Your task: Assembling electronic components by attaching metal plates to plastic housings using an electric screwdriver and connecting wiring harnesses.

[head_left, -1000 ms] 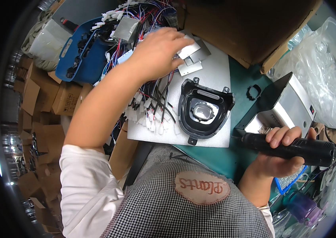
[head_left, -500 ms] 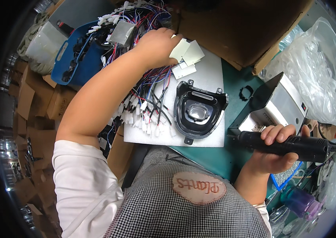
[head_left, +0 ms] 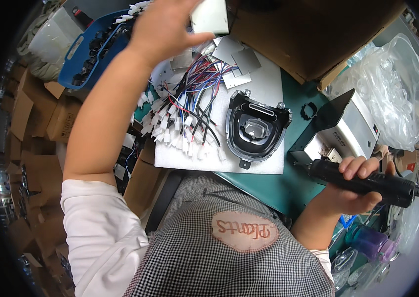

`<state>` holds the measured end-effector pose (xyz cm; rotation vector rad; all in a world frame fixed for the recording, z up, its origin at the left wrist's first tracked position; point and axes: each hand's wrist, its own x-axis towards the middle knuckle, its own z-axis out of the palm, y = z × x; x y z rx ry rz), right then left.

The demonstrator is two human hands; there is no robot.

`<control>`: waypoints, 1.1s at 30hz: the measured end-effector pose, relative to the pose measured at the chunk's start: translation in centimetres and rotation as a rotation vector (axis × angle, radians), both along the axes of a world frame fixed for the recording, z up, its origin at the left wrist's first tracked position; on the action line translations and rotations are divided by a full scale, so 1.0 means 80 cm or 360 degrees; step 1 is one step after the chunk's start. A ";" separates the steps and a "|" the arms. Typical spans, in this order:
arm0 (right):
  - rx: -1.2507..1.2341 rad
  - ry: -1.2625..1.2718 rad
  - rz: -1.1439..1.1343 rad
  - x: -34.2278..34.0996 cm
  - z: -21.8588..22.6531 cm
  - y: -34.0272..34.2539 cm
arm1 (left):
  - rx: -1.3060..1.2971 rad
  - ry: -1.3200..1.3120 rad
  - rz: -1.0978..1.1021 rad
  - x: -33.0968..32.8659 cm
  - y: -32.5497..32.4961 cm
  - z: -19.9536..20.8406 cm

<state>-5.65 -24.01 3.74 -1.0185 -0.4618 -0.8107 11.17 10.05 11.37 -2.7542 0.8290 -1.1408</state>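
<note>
My left hand is at the top edge of the view, with a thin pale square plate between thumb and fingers; part of the hand is cut off. Below it lie several metal plates fixed to a bundle of red, blue and black wires with white connectors. My right hand is wrapped around a black corded electric screwdriver, its tip pointing left. Between the hands, a black lamp housing with a clear lens rests on a white foam sheet.
A silver and black box-shaped device stands right of the foam, near a small black ring. A bag of clear parts and a cardboard box lie beyond. A blue basket holds black parts at the far left.
My left hand has moved up and away from the wire bundle, lifting a pale plate. The screwdriver has shifted slightly right. The whole view has shifted a little.
</note>
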 end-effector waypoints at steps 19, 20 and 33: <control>-0.0359 -0.0168 -0.0261 -0.038 0.027 -0.047 | -0.1365 0.1801 -0.1011 -0.076 0.032 -0.051; -0.0359 -0.0157 -0.0265 -0.035 0.026 -0.045 | -0.1343 0.1845 -0.0996 -0.081 0.022 -0.055; -0.0435 0.0010 -0.0436 -0.022 0.026 -0.016 | -0.1237 0.1861 -0.0962 -0.095 -0.003 -0.071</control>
